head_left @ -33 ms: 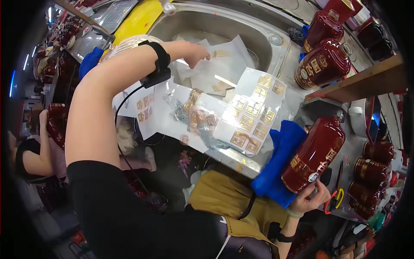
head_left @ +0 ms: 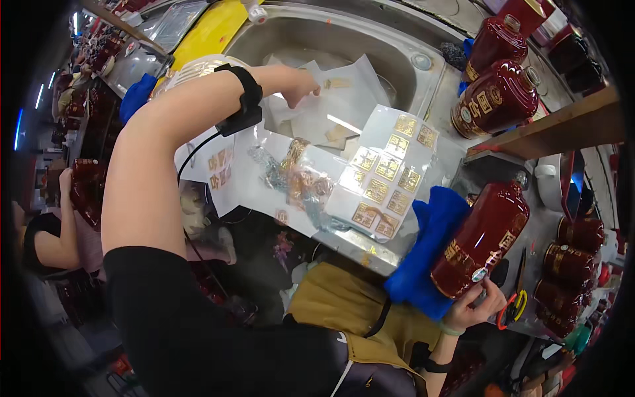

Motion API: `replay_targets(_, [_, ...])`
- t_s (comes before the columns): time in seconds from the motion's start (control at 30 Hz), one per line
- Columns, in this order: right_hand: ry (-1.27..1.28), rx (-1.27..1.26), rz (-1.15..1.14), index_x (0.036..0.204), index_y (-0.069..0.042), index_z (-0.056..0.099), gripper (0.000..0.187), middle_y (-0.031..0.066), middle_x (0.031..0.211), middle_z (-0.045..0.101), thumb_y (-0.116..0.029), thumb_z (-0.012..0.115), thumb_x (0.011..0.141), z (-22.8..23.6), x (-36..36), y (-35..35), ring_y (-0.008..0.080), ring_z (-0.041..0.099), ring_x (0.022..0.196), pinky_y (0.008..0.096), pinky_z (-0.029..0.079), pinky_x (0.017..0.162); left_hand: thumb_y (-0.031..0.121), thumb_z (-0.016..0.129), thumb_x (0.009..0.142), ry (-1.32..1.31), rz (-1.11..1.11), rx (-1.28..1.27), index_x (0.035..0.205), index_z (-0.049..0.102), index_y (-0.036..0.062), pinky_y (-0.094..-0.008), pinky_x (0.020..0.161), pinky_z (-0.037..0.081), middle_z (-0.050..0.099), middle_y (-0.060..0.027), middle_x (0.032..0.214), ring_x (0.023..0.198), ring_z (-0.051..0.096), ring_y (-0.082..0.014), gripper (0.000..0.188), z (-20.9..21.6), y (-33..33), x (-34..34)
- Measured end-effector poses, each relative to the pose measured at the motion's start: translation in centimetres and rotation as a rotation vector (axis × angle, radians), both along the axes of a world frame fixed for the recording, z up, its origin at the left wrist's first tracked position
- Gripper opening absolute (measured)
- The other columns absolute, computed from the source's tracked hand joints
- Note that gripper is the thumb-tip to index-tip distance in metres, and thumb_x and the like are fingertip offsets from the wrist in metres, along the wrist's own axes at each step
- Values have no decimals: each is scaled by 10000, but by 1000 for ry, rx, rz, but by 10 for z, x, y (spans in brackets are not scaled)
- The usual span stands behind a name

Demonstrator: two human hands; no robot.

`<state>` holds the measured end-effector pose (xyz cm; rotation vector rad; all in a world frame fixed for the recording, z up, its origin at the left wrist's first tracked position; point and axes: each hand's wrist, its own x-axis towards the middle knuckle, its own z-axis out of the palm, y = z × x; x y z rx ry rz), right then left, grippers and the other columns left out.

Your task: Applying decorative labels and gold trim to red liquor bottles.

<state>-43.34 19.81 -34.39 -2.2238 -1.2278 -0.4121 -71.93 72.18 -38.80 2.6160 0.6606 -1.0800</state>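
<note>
The left hand (head_left: 299, 85) reaches out over the steel sink (head_left: 423, 63), its grip pinched together on the edge of a white backing sheet (head_left: 344, 106) that lies among loose sheets in the basin. A black wrist strap (head_left: 243, 99) with a cable sits on that forearm. The right hand (head_left: 477, 306) is low at the near right edge of the worktop (head_left: 360, 248), its grip clamped on the base of a dark red ceramic bottle (head_left: 483, 239), which lies tilted on a blue cloth (head_left: 426, 251) that hangs over the near edge. Just left of the cloth, a sheet of gold square labels (head_left: 387, 175) lies flat by the sink's near rim, and crumpled clear film (head_left: 297, 182) lies beside it. Between the two hands the worktop is crowded with sheets. Two more red bottles (head_left: 496, 92) stand at the sink's right rim under a wooden shelf (head_left: 549, 129); further bottles and scissors (head_left: 514, 301) fill the right edge. Another person (head_left: 49, 231) sits at far left.
</note>
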Motion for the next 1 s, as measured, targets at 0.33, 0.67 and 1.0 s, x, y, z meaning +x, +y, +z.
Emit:
replay_targets(0.33, [-30,-59,73,978,32,613,110,146,887,570,-41,536,947,2,3,-2,309,510,889,413,399,812,-28,690,752,-334,93,94,844,738,22,-392,728,544,719,-147,877,818,702,-316,115,71,29,5])
replay_targets(0.67, [28,-48,44,933,11,643,125,110,817,575,-33,533,894,7,2,2,294,505,831,414,377,819,-65,639,828,-777,-36,144,893,654,-20,-361,794,536,659,-115,959,901,663,-287,80,162,5,-33])
replay_targets(1.0, [42,-53,79,904,-5,647,120,89,767,565,-47,538,876,12,4,5,280,501,786,401,380,798,-76,564,917,-928,58,319,981,655,-36,-317,853,546,674,-90,1129,956,688,-223,118,197,-40,-47])
